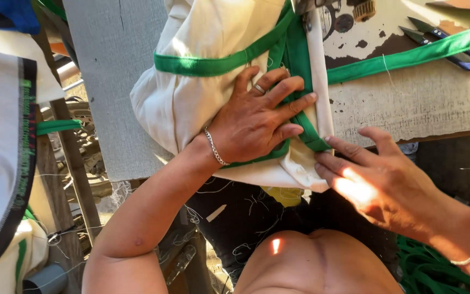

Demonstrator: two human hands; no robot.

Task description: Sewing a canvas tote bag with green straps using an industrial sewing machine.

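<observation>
From the head view we see the left hand (257,117) pressed flat, fingers spread, on cream cloth (191,103) with green tape (300,60) at the counter (425,103) edge. The right hand (379,185) touches the cloth's corner, fingers apart. Snips (444,41) lie beyond.

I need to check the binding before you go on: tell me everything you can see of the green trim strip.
The green trim strip looks like flat woven fabric tape. It curves across the cream cloth, folds over its edge under the left hand, and one length trails right over the worn table beside the blue snips. The right hand fingertips touch the cloth edge just below it.
</observation>
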